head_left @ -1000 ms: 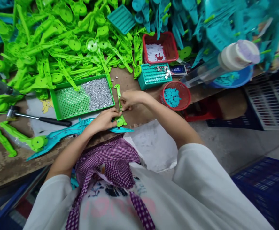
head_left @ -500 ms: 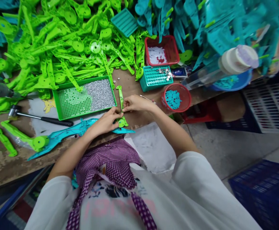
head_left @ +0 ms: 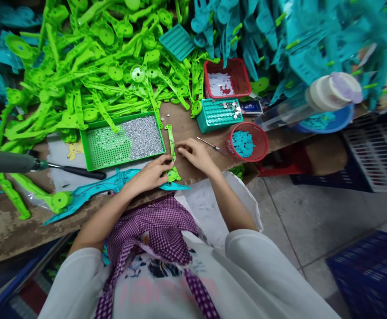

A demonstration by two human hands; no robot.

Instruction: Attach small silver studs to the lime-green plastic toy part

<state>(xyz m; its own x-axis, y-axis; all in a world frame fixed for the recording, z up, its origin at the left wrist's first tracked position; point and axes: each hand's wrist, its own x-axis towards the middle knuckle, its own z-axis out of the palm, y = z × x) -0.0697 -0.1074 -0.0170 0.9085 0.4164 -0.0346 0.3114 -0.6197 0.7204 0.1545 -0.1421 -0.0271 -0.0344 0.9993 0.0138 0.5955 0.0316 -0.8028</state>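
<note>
My left hand (head_left: 154,173) is closed on the lower end of a narrow lime-green plastic part (head_left: 171,138), its fingertips pressed on the part near the table edge. Just right of that part, my right hand (head_left: 196,156) is open, thumb and fingers apart, with nothing visible in it. A long turquoise plastic piece (head_left: 91,189) lies along the table edge and passes under my left forearm. Beyond my left hand sits a green perforated tray (head_left: 84,153) with a heap of small silvery pieces (head_left: 143,137), too small to make out singly.
Lime-green parts (head_left: 90,75) are piled behind the tray, turquoise ones (head_left: 313,40) at back right. A red basket (head_left: 262,144), a teal box (head_left: 209,122) and a thin pointed tool (head_left: 211,145) lie rightward. At left, a grey cylindrical tool (head_left: 7,160) overlaps a black-handled hammer (head_left: 83,172).
My right hand has come off the green part and opened, moving slightly right. My left hand stays on the part. The grey cylindrical tool now extends farther in, covering the hammer's head.
</note>
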